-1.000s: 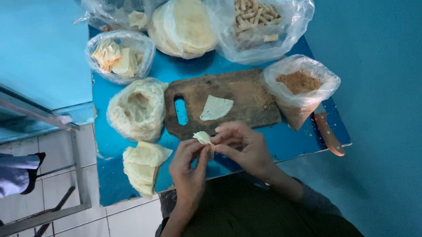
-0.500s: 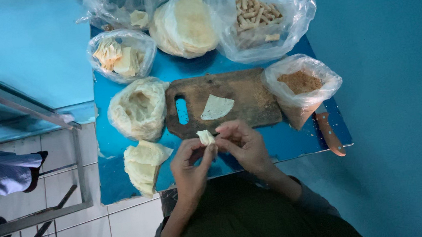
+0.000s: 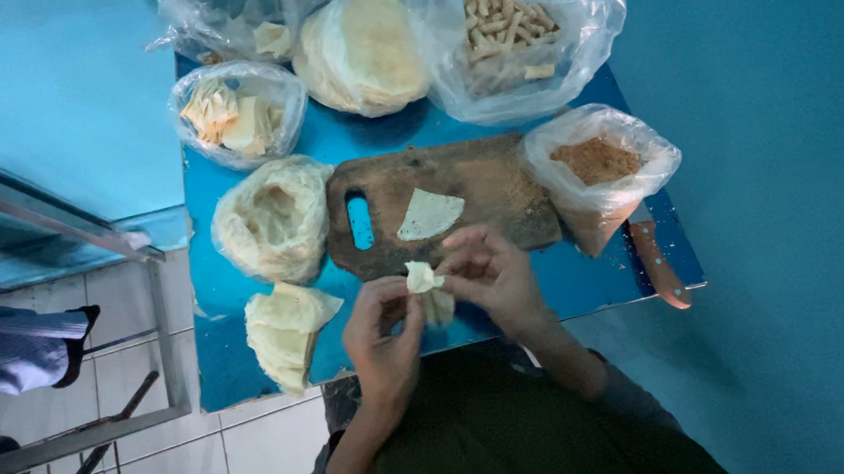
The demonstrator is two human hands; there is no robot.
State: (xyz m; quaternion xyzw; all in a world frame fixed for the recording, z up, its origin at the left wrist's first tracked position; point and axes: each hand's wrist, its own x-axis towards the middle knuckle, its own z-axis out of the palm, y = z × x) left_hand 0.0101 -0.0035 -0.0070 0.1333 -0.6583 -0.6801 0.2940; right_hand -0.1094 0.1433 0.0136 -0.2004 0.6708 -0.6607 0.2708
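Pinching a small pale folded dough wrapper (image 3: 423,279) between left hand (image 3: 382,336) and right hand (image 3: 490,274), fingertips closed on its top edge, just off the 6 o'clock edge of the dark wooden cutting board (image 3: 479,197). Looks thin, floppy, light and easy to tear, so best gripped gently by the edges. Another wedge-shaped flat wrapper (image 3: 429,213) lying on the board at 12 o'clock; clear plastic bag of brown crumbly filling (image 3: 598,162) at 2 o'clock.

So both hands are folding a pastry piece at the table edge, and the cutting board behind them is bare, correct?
Not quite. The board is not bare: a cut wrapper lies on it, as the head view shows. Left hand and right hand do fold a pastry piece at the table edge.
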